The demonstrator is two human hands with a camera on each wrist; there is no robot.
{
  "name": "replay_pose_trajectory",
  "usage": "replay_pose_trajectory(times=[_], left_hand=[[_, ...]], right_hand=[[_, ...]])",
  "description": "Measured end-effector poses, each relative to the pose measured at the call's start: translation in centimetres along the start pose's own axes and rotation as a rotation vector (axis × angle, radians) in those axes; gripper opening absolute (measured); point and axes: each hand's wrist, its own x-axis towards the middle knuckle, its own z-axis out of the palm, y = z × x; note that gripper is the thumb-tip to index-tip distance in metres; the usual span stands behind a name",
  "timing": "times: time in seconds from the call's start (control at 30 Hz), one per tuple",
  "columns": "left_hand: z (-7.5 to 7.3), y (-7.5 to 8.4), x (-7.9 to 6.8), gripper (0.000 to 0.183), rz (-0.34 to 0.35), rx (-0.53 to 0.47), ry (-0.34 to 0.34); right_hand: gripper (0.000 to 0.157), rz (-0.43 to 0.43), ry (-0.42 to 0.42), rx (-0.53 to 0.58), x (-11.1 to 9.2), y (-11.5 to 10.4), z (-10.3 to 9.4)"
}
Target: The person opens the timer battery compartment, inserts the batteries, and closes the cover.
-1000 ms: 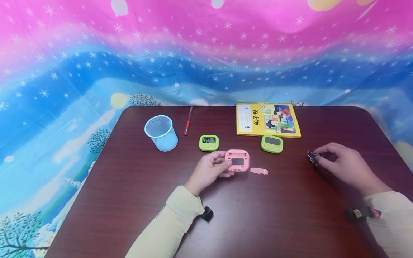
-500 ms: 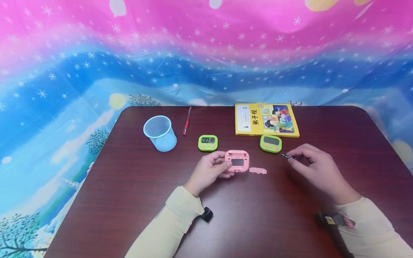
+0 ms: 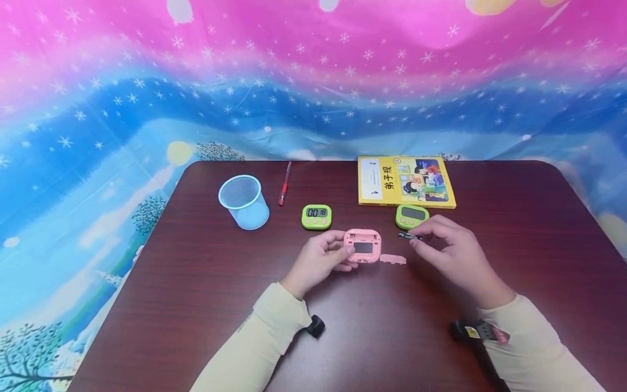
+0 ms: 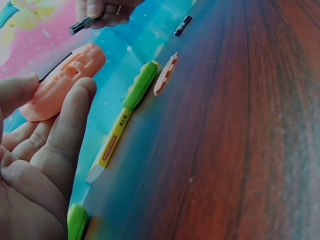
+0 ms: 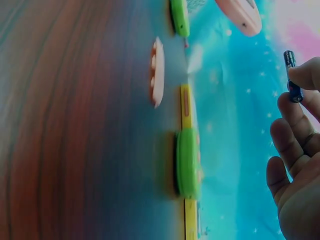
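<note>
My left hand (image 3: 320,256) holds a pink digital timer (image 3: 363,246) between thumb and fingers, its back turned up and the battery slot uncovered. Just to its right lies the pink battery cover (image 3: 393,259) on the table. A small dark battery (image 5: 293,75) is pinched between thumb and index finger of my right hand (image 3: 458,256), raised a little to the right of the timer. In the left wrist view a second battery (image 4: 183,25) lies on the table; in the head view it is hidden, with my right hand over that area.
Two green timers stand behind the hands, the left one (image 3: 316,217) reading 00:18, the right one (image 3: 411,216) blank and partly covered by my fingers. Further back are a yellow book (image 3: 406,182), a red pen (image 3: 284,185) and a blue mesh pen holder (image 3: 245,202).
My right hand has come leftward from the right side of the table with the battery, close to the pink timer. The left hand has stayed almost still. The left green timer's display went from 00:17 to 00:18.
</note>
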Motion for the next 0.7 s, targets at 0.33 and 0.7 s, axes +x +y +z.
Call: replay_pose_trajectory(times=[0.33, 0.7], left_hand=[[0.2, 0.1, 0.0, 0.038, 0.005, -0.021, -0.004], [0.3, 0.0, -0.1, 0.038, 0.011, -0.006, -0.016]], right_hand=[[0.027, -0.015, 0.006, 0.117, 0.6, -1.8, 2.0], [0.020, -0.032, -0.049, 0.109, 1.4, -3.0, 3.2]])
